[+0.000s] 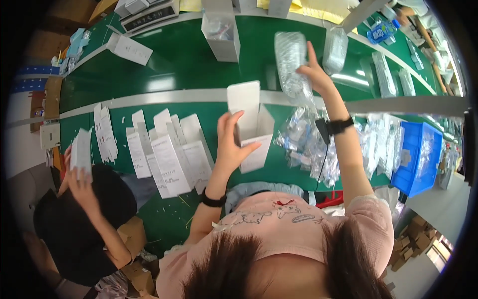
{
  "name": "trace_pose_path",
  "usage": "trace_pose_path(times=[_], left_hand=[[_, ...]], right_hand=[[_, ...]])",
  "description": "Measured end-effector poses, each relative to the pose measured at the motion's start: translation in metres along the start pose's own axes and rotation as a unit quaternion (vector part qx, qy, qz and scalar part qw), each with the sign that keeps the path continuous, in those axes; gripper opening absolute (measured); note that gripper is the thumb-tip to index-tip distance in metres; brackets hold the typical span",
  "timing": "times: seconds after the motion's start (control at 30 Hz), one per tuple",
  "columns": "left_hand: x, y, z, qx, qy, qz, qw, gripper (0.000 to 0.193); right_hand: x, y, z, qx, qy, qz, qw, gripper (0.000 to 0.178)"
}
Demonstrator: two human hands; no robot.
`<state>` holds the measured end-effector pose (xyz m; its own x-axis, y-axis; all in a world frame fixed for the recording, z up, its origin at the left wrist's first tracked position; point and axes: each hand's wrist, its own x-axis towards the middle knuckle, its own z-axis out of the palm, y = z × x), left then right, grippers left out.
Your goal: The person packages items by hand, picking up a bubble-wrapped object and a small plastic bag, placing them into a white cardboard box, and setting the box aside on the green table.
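Observation:
A tall white carton (258, 160) stands upright near me with its lid flap raised. My left hand (231, 144) grips it, the thumb across the near face and the fingers at its left edge. Farther off and to the right, my right hand (316, 75) has hold of a clear bubble-wrapped package (290, 52), its index finger pointing away from it. What lies inside the wrap I cannot make out. Below that hand spreads a pile of small clear plastic bags (303, 144) with parts in them.
Several open white cartons (172, 167) stand left of me, by a stack of printed sheets (104, 132). Another open carton (220, 42) holds a bagged item. A blue bin (417, 159) is at the right. At the left, a co-worker's hands (77, 179) hold a white carton.

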<state>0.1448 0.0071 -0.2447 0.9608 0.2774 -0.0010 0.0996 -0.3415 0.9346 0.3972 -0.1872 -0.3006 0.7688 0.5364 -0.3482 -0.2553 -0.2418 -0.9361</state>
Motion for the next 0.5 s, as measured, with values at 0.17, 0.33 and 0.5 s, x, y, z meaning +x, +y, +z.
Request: trace_pose_path(times=[0.17, 0.33, 0.5], left_hand=[[-0.006, 0.009, 0.021, 0.096, 0.005, 0.097, 0.991, 0.078], [-0.029, -0.004, 0.050, 0.022, 0.061, 0.023, 0.998, 0.081], [-0.039, -0.011, 0.051, -0.072, 0.142, 0.002, 0.987, 0.080]], right_hand=[[-0.113, -0.054, 0.050, 0.351, 0.101, -0.222, 0.904, 0.086], [-0.147, -0.062, 0.124, 0.306, 0.235, -0.301, 0.872, 0.082], [-0.156, -0.029, 0.147, 0.079, 0.276, -0.385, 0.877, 0.092]])
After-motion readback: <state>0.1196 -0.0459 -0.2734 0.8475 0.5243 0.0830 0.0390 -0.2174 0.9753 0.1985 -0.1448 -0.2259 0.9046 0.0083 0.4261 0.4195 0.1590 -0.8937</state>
